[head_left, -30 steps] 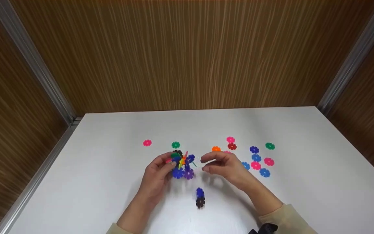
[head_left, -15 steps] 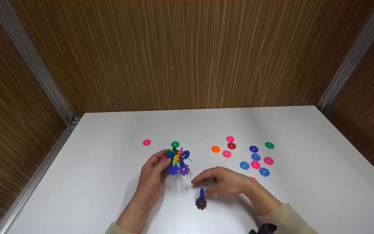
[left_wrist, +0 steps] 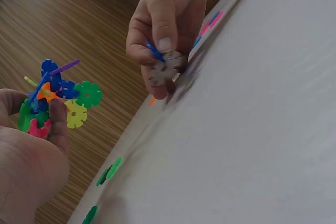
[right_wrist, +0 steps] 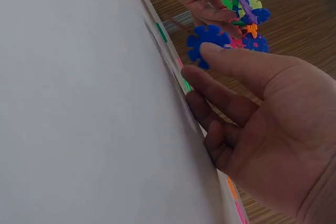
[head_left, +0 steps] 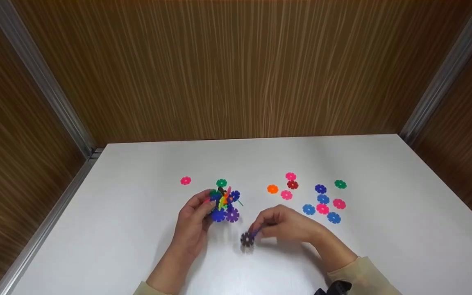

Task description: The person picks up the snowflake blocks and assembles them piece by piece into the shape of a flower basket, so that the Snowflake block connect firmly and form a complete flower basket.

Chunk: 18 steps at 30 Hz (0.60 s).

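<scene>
My left hand [head_left: 195, 215] grips a cluster of interlocked notched plastic discs [head_left: 224, 203] in blue, purple, green, yellow, orange and pink, held above the table. To its right, my right hand [head_left: 287, 223] pinches a blue notched disc [right_wrist: 209, 40] between thumb and fingers. A dark brown notched disc [head_left: 247, 239] is joined to that blue one and sticks out toward the left in the head view. The left wrist view shows the brown disc [left_wrist: 167, 68] just below the right thumb. A gap separates this pair from the cluster.
Loose discs lie flat on the white table [head_left: 137, 246]. A pink disc [head_left: 185, 180] and a green disc [head_left: 221, 182] are behind the left hand. Orange [head_left: 272, 189], red [head_left: 292, 184], pink and blue ones [head_left: 334, 217] spread at the right. A wood-grain panel [head_left: 236, 69] stands behind.
My right hand has come down from beside the cluster, taken hold of the joined blue and brown discs, and lifted them slightly. The left hand, with the cluster, shifted a little left.
</scene>
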Each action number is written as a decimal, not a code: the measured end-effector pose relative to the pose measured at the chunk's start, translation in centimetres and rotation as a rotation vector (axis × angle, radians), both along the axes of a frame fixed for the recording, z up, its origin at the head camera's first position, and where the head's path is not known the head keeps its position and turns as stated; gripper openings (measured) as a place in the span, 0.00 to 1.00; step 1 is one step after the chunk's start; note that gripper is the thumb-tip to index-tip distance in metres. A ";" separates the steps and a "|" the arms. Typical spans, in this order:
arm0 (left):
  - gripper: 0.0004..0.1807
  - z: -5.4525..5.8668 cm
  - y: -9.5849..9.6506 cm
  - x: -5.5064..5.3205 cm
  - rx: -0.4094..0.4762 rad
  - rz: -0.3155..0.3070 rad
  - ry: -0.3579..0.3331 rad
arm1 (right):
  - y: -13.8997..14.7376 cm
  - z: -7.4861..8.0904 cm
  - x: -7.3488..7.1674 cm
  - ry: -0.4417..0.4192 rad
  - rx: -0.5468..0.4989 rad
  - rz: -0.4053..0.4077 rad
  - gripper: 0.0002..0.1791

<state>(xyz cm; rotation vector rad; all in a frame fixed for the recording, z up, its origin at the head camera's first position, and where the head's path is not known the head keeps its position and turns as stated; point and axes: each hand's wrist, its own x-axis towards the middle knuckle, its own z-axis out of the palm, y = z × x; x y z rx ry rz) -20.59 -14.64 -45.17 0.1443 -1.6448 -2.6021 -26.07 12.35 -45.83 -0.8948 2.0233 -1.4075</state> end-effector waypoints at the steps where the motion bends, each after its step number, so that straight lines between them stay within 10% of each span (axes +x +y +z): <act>1: 0.20 0.0 0.0 0.0 0.001 -0.001 -0.001 | 0.1 0.0 -0.1 -0.041 -0.047 -0.024 0.07; 18: 0.21 -0.3 0.2 -0.1 -0.004 -0.048 0.008 | -0.1 0.5 0.0 -0.388 -0.496 -0.201 0.07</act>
